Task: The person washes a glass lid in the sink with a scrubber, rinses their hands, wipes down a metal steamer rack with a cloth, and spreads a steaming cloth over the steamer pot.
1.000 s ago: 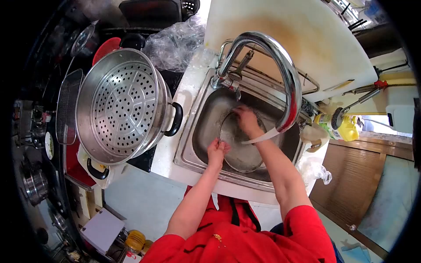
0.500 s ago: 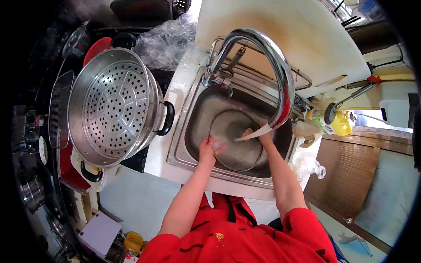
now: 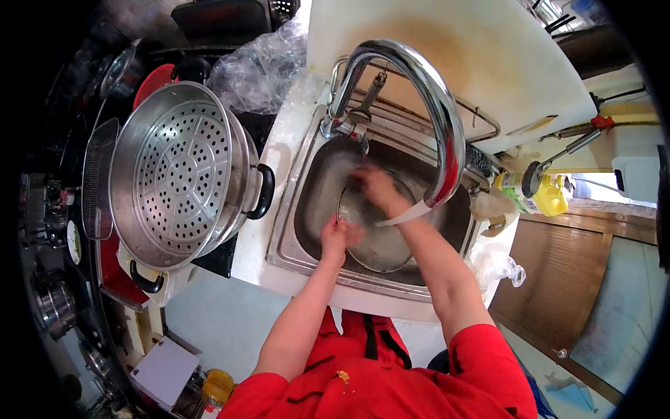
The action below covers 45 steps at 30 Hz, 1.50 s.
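Note:
A round, thin-rimmed thing that looks like a glass lid (image 3: 382, 268) is in the metal sink (image 3: 283, 241). My left hand (image 3: 337, 236) grips its near-left rim, with the fingers showing blurred inside the edge. My right hand (image 3: 377, 187) is over the lid's far-left part, smeared by motion; whether anything is in it I cannot make out. From the curved chrome tap (image 3: 447, 115) a stream of water (image 3: 405, 215) runs down across my right forearm toward the lid.
A large steamer pot (image 3: 185, 174) with a perforated tray stands left of the sink. Behind it lies crumpled clear plastic (image 3: 258, 70). To the right are a yellow bottle (image 3: 551, 195), a round-headed brush (image 3: 534, 178) and a clear plastic bag (image 3: 497, 269). A white board (image 3: 488, 63) leans behind the tap.
My right hand has swung from the lid's right side to its far-left part. The orange-brown thing beside it earlier no longer shows. My left hand stays on the rim, and water still runs.

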Motion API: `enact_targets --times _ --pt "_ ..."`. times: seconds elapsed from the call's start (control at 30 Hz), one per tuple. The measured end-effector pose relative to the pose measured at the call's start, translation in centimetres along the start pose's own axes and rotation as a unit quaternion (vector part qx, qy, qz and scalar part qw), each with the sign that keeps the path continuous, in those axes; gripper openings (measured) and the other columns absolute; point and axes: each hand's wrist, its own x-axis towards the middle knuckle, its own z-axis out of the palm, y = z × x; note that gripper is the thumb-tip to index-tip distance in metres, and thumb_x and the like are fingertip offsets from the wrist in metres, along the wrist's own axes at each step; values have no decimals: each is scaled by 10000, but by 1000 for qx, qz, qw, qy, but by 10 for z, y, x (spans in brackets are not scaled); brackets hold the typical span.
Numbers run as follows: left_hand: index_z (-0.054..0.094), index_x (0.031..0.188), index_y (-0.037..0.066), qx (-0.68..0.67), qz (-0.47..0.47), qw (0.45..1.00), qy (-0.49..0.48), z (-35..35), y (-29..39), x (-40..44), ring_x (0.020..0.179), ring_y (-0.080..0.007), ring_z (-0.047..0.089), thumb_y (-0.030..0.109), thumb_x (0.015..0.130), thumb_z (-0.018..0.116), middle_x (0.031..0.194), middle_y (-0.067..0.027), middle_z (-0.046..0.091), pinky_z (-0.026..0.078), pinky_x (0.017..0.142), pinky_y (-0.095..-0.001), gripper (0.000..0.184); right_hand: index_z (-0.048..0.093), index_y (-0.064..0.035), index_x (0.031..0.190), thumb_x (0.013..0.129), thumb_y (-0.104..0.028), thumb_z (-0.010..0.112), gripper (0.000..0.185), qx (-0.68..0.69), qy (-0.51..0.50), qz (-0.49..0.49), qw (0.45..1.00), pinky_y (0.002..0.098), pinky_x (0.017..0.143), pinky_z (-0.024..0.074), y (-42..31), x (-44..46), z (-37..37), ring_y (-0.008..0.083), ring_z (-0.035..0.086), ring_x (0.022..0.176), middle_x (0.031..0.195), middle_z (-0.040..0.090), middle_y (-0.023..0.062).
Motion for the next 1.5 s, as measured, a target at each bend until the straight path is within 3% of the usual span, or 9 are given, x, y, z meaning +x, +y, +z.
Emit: enact_targets --times 0.17,0.3,0.4,0.6,0.77,0.93,1.17,1.37,1.5 --pt "466 1121 76 -216 18 976 -25 1 12 -5 971 -215 540 407 913 381 1079 -95 533 462 790 -347 400 587 -91 1025 660 -23 529 376 55 -95 10 994 403 871 416 -100 -28 -13 346 484 1001 1086 519 103" --pt "466 1142 110 -288 -56 956 -20 -6 10 1 963 -201 541 547 865 384 1064 -74 545 450 798 -332 524 579 -126 1016 591 -12 587 440 20 4 104 994 403 894 386 -120 -68 -23 322 455 1041 1094 508 90" --pt "427 1155 57 -210 -70 972 -72 -6 -2 12 899 -247 579 494 894 364 1059 -123 572 482 750 -349 513 590 -124 954 563 43 577 424 95 -20 26 995 394 881 384 -109 -120 -35 319 457 1012 1065 510 87" --pt "397 1161 14 -100 -129 981 -105 -3 -1 9 816 -324 619 432 911 370 1041 -201 580 526 646 -348 488 599 -90 807 531 107 548 343 102 -59 205 972 382 842 396 -54 -200 -62 315 461 964 969 515 91" --pt "430 1081 9 -173 -113 973 -104 -7 -15 21 880 -335 598 425 915 359 1031 -197 580 516 706 -384 454 614 -87 871 581 65 539 336 101 31 103 989 387 847 405 -119 -138 -37 323 460 966 981 530 96" --pt "425 1094 33 -184 -96 977 -56 -3 7 7 901 -346 590 423 912 364 1043 -160 571 507 738 -413 435 615 -83 839 559 24 545 308 104 -1 67 992 377 811 429 -127 -134 -53 303 478 941 941 539 78" --pt "419 1143 39 -178 -100 979 -23 -7 22 -3 932 -370 580 406 931 315 1078 -167 569 517 731 -407 436 619 -80 858 580 109 512 352 102 35 235 966 367 851 419 -53 -205 -70 308 496 964 986 537 116" --pt "420 1129 25 -210 -87 974 16 -3 23 -10 959 -378 563 407 932 309 1092 -178 562 498 771 -429 444 605 -81 859 587 87 502 336 119 16 177 977 390 838 419 -110 -188 -67 334 491 942 943 542 118" --pt "446 997 39 -226 -90 970 20 -5 18 -13 1050 -360 507 390 929 332 1125 -173 541 435 867 -451 375 617 -57 860 599 88 488 325 105 112 298 942 383 806 436 -18 -201 -53 341 550 891 901 580 151"
